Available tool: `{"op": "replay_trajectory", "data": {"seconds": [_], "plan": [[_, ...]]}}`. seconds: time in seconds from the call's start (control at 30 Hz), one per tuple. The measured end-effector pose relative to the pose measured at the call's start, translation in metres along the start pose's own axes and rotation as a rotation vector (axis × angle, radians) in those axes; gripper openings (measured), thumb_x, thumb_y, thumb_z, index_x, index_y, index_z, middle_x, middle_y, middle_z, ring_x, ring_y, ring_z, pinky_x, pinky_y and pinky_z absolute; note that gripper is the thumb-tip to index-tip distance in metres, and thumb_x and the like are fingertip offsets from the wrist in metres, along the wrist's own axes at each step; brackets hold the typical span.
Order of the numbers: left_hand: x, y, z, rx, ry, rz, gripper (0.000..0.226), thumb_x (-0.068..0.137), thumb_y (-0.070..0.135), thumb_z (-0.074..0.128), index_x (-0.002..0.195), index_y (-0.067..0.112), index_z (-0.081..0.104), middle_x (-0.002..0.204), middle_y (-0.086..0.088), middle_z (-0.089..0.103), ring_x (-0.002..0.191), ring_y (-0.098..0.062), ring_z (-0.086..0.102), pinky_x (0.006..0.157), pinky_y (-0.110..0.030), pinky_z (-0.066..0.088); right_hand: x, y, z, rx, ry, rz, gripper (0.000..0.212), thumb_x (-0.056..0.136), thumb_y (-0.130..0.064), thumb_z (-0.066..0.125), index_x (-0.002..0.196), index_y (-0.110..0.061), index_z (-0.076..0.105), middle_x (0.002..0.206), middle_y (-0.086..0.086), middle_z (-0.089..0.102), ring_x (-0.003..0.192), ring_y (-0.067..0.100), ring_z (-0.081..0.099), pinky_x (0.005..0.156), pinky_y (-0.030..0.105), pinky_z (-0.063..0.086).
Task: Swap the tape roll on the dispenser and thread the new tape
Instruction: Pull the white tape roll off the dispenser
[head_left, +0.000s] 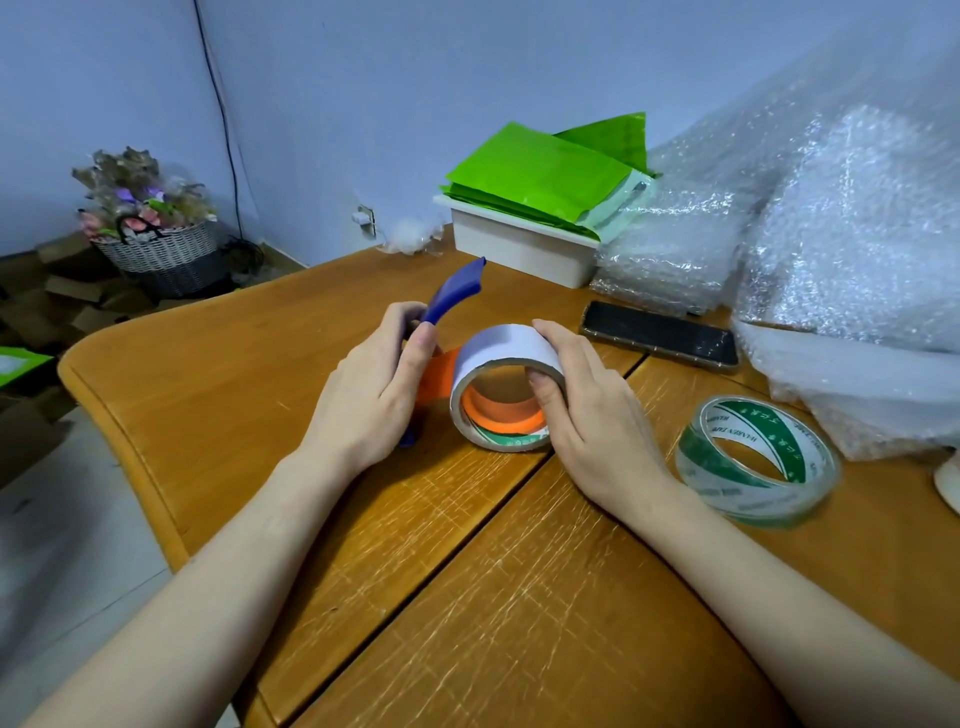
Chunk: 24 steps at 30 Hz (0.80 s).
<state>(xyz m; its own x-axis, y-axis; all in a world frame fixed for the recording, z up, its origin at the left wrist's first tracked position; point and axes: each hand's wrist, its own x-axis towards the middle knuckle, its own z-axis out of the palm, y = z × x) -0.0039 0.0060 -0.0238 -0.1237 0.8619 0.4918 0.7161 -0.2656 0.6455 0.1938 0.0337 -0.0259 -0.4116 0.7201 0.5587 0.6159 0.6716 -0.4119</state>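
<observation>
Gripping white tape roll (506, 358) on dispenser (452, 299), right-hand fingers (545, 387) inside core.

The clear tape roll (757, 460) lying on the table has a green-and-white core printed with lettering, upside down and too blurred to read for certain. The white tape roll (506, 387) shows a green-printed inner edge, also illegible. Nothing else carries readable text.
</observation>
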Motion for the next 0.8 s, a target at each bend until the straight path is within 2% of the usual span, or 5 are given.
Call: {"op": "replay_trajectory", "data": {"seconds": [0.13, 0.33, 0.57, 0.7, 0.8], "plan": [[0.0, 0.0, 0.0, 0.017, 0.018, -0.004, 0.062, 0.086, 0.068, 0.01, 0.122, 0.03, 0.042, 0.097, 0.01, 0.06, 0.081, -0.004, 0.056, 0.067, -0.029, 0.042, 0.006, -0.006, -0.006, -0.064, 0.031, -0.068, 0.046, 0.095, -0.042, 0.026, 0.129, -0.017, 0.045, 0.122, 0.002, 0.055, 0.099, 0.016, 0.055, 0.083, 0.032, 0.042], [0.001, 0.001, 0.001, -0.013, 0.057, -0.06, 0.065, 0.083, 0.073, 0.007, 0.117, 0.031, 0.043, 0.09, 0.006, 0.062, 0.072, -0.012, 0.059, 0.063, -0.032, 0.045, 0.01, -0.013, -0.013, -0.153, 0.14, -0.185, 0.038, 0.094, -0.031, 0.038, 0.123, -0.011, 0.053, 0.114, 0.008, 0.059, 0.102, 0.021, 0.054, 0.081, 0.029, 0.038], [0.0, 0.007, -0.002, 0.028, 0.096, -0.08, 0.06, 0.088, 0.06, 0.012, 0.122, 0.024, 0.045, 0.081, 0.014, 0.055, 0.074, -0.009, 0.054, 0.059, -0.019, 0.031, 0.02, -0.02, -0.031, 0.15, 0.241, -0.121, 0.034, 0.096, -0.03, 0.037, 0.115, -0.012, 0.059, 0.103, 0.001, 0.066, 0.088, 0.016, 0.061, 0.075, 0.036, 0.046], [0.002, 0.005, -0.001, -0.028, 0.158, -0.105, 0.06, 0.083, 0.071, 0.009, 0.107, 0.029, 0.043, 0.083, 0.009, 0.058, 0.065, -0.017, 0.058, 0.063, -0.036, 0.046, 0.03, -0.02, -0.042, 0.29, 0.306, -0.031, 0.029, 0.097, -0.028, 0.038, 0.116, -0.012, 0.054, 0.1, -0.001, 0.066, 0.088, 0.014, 0.062, 0.079, 0.036, 0.048], [0.004, 0.003, -0.002, -0.054, 0.242, -0.14, 0.062, 0.082, 0.076, 0.009, 0.102, 0.029, 0.044, 0.078, 0.01, 0.056, 0.064, -0.027, 0.06, 0.068, -0.051, 0.052, 0.035, -0.014, -0.047, 0.356, 0.296, 0.069, 0.027, 0.099, -0.028, 0.034, 0.118, -0.017, 0.05, 0.091, -0.016, 0.06, 0.082, -0.007, 0.056, 0.077, 0.019, 0.044]]}}
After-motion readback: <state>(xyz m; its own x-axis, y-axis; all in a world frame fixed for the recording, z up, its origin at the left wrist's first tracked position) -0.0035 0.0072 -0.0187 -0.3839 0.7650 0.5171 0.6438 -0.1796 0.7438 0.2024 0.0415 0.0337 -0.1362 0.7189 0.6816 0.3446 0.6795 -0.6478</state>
